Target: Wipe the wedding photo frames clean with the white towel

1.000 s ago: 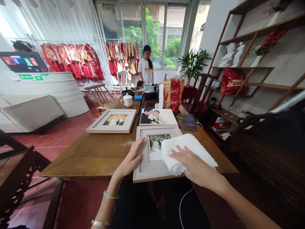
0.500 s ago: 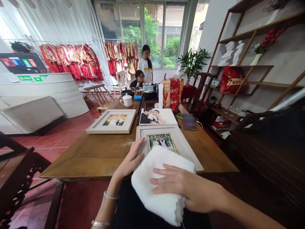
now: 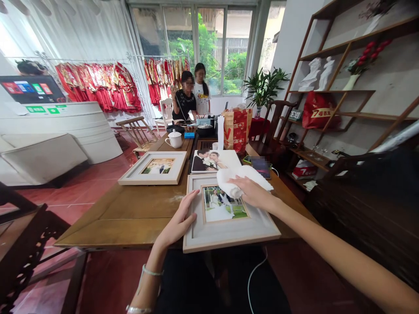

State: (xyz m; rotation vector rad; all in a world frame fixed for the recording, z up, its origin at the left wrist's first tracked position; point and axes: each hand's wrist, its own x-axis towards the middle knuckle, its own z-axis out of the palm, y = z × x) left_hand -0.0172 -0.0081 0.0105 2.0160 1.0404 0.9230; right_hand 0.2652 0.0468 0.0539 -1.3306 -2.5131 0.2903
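Fingers (image 3: 190, 201) of the left hand (image 3: 178, 221) lie straight and close together, flat on the left border of the picture frame (image 3: 225, 233); the frame rests at the near edge of the wooden table (image 3: 131, 213), its front edge jutting past it. Right hand (image 3: 253, 192) presses palm-down, fingers stretched out and unclenched, on a white cloth (image 3: 244, 174) bunched over the frame's far right corner; its thumb is hidden, and the cloth covers part of the phone (image 3: 261, 165) and unframed photo (image 3: 209, 160) behind.
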